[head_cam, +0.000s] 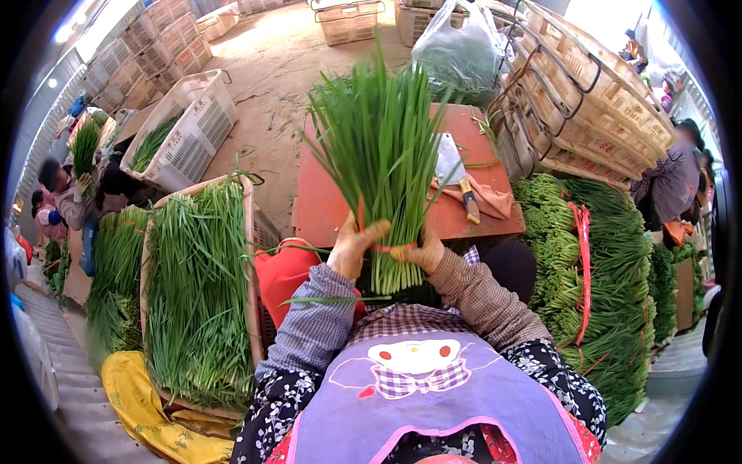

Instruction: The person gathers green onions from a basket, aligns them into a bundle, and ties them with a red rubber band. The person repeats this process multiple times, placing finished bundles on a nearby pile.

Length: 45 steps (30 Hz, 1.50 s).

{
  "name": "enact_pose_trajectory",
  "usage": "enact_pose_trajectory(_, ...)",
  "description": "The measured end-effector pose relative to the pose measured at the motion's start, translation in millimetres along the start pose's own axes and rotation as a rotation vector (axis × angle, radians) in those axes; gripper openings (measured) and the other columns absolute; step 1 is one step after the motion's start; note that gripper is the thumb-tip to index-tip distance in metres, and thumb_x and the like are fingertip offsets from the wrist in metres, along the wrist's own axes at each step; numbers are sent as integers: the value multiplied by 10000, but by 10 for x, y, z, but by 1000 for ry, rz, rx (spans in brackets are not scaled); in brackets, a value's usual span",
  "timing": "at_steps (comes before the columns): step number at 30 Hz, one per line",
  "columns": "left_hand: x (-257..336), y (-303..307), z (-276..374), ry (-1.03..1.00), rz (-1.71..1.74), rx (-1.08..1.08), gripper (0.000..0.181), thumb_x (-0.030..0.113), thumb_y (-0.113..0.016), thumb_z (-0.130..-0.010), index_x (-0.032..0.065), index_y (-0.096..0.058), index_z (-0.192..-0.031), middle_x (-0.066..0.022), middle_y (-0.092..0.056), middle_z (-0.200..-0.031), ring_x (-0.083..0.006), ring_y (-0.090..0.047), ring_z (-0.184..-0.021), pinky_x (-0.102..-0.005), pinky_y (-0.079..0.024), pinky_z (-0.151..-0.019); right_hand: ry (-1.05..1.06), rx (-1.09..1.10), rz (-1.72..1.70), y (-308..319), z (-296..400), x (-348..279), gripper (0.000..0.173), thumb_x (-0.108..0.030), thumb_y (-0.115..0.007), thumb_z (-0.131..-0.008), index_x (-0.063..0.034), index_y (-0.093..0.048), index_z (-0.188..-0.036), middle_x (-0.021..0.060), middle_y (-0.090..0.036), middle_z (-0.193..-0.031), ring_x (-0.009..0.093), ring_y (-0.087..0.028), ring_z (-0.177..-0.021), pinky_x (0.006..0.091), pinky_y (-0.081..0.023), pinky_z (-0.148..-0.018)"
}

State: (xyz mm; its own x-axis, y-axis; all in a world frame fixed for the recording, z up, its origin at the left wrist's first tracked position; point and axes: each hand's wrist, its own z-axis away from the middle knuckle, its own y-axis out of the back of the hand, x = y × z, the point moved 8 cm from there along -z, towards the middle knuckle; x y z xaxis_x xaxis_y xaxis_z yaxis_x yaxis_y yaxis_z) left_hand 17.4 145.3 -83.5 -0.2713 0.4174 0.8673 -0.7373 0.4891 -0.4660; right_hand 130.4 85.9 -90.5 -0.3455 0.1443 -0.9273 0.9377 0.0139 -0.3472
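A thick bunch of garlic chives [385, 151] stands upright between my hands, leaves up and pale cut stems down. My left hand [355, 246] grips it from the left, its thumb across the stems. On the other side my right hand [428, 250] closes around the lower stems. A red tie [382, 249] circles the bunch at finger height; part of it is hidden by my fingers. Behind the bunch lies a red wooden board [324, 203]. On its right half rest a cleaver [449, 159] and a crumpled pink cloth [493, 197].
A crate of loose chives [197, 290] stands at my left. Tied bunches [608, 278] are piled on my right, below stacked plastic crates [585, 104]. A clear plastic bag of greens [458, 58] sits beyond the board. Other people work at both sides.
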Motion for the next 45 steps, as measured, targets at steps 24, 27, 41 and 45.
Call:
enact_pose_trajectory(24,-477,440,-199,176,390,109,522,323,-675,-858,34,-489,-1251,-131,-604,-1141,-264,-618,-995,-408,-545,-833,-348,471,-19,387,-10,456,445,-70,-731,-788,45,-526,-1165,154,-643,-1039,267,-651,-852,379,-566,-749)
enact_pose_trajectory(27,31,268,-198,-151,302,79,526,254,-604,-911,102,-390,-1367,-74,-542,-1233,-233,-583,-1060,-397,-540,-834,-316,554,-72,606,-68,453,384,-75,-696,-811,22,-547,-1151,136,-652,-1006,269,-645,-871,412,-554,-787)
enact_pose_trajectory(41,272,-272,53,-482,11,-151,612,171,-575,-901,43,-287,-1426,-122,-452,-1340,-229,-473,-1211,-376,-397,-1016,312,67,-1192,-222,-568,-1081,386,-174,-593,-876,-46,-514,-1231,126,-595,-1181,259,-581,-1090,421,-464,-978)
enact_pose_trajectory(45,503,-575,-40,-459,-45,-101,594,198,-572,-903,33,-309,-1409,-122,-462,-1335,-228,-487,-1194,-375,-404,-1009,282,70,-956,-565,-133,-1141,382,-216,-550,-927,-43,-487,-1261,123,-559,-1242,243,-566,-1108,404,-483,-918)
